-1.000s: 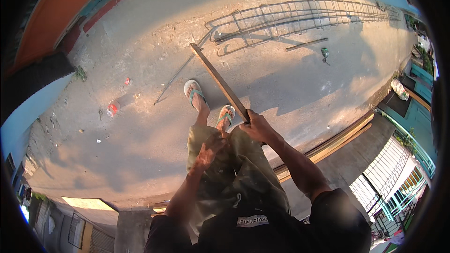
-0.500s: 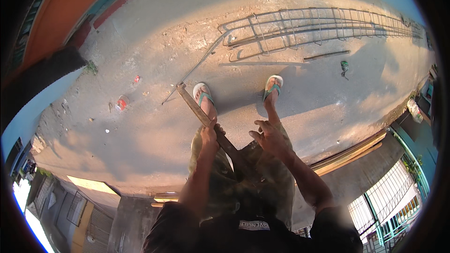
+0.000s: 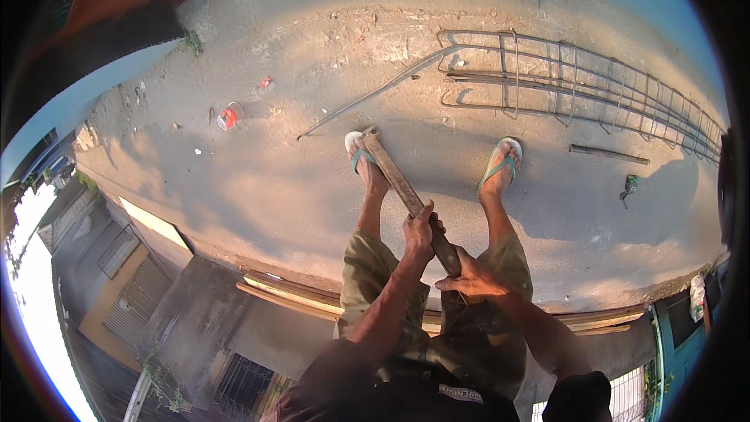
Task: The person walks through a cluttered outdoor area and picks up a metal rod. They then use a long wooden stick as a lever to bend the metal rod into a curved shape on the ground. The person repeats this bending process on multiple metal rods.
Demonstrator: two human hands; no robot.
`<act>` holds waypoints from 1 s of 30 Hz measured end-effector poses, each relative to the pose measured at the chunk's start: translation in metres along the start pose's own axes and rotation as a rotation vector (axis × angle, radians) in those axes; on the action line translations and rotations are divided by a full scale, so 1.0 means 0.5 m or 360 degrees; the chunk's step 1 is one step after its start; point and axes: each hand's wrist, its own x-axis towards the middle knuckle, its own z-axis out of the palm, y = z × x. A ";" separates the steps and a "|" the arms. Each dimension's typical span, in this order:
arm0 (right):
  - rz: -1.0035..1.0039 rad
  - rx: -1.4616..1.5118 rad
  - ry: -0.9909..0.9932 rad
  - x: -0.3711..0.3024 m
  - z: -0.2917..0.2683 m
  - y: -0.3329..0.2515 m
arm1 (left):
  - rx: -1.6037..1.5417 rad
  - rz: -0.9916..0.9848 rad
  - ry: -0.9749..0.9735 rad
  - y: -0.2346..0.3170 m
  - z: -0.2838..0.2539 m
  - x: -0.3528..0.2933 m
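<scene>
A long, flat brown bar (image 3: 401, 180), worn and dusty, slants across in front of my legs; whether it is wood or rusted metal I cannot tell. Its far end carries a short stub and lies in line with my left foot in the view. My left hand (image 3: 420, 234) is wrapped round the bar's middle. Closer to my body, my right hand (image 3: 474, 276) grips the near part, thumb across it. Below that hand the bar's near end is hidden.
A long cage of tied steel rebar (image 3: 578, 82) lies on the ground at the far right, one rod reaching leftward. Nearby are a short dark rod (image 3: 609, 154) and a crumpled green packet (image 3: 630, 187). A red container (image 3: 228, 118) lies left. Timber planks (image 3: 297, 295) are behind my legs.
My right hand, raised off the bar with its fingers apart before, has come down and closed on its near part. My left hand still holds the bar. The view has shifted, and my feet appear farther apart.
</scene>
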 end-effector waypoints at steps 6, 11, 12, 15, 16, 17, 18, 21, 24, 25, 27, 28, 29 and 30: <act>0.0128 -0.0565 0.0395 -0.067 -0.147 -0.011 | 0.0171 0.0074 -0.0312 0.051 0.009 0.157; 0.0622 -0.1325 0.0442 -0.055 -0.297 -0.015 | -0.0017 0.0217 0.0245 0.288 -0.116 0.596; 0.0573 -0.1622 0.0519 -0.056 -0.322 0.032 | -0.0130 0.0197 0.0345 0.338 -0.117 0.651; 0.0519 -0.1785 0.0792 -0.058 -0.334 0.099 | 0.1031 0.0546 0.0721 0.433 -0.120 0.746; 0.0624 -0.1764 0.0814 -0.052 -0.331 0.126 | 0.0877 0.0452 0.0934 0.442 -0.153 0.784; 0.0737 -0.1746 0.0844 -0.047 -0.324 0.146 | 0.0687 0.0372 0.1156 0.453 -0.188 0.819; 0.0833 -0.1694 0.0867 -0.051 -0.308 0.156 | 0.0492 0.0295 0.1346 0.459 -0.186 0.829; 0.0975 -0.1565 0.0923 -0.023 -0.275 0.158 | 0.0448 0.0375 0.1258 0.475 -0.319 0.854; 0.1022 -0.1558 0.0943 -0.014 -0.230 0.131 | -0.0368 0.0374 0.0969 0.499 -0.362 0.821; 0.1093 -0.1670 0.0901 -0.016 -0.224 0.130 | -0.0513 0.0337 0.0966 0.507 -0.371 0.811; 0.1028 -0.1717 0.0970 0.002 -0.210 0.092 | -0.0767 0.0249 0.1014 0.536 -0.398 0.812; 0.1033 -0.1761 0.1017 0.000 -0.214 0.086 | -0.0729 0.0164 0.0979 0.545 -0.416 0.815; 0.1029 -0.1799 0.1065 -0.004 -0.218 0.085 | -0.0649 0.0068 0.0808 0.557 -0.446 0.828; 0.1031 -0.1832 0.1112 -0.006 -0.215 0.080 | -0.0563 -0.0028 0.0636 0.562 -0.474 0.841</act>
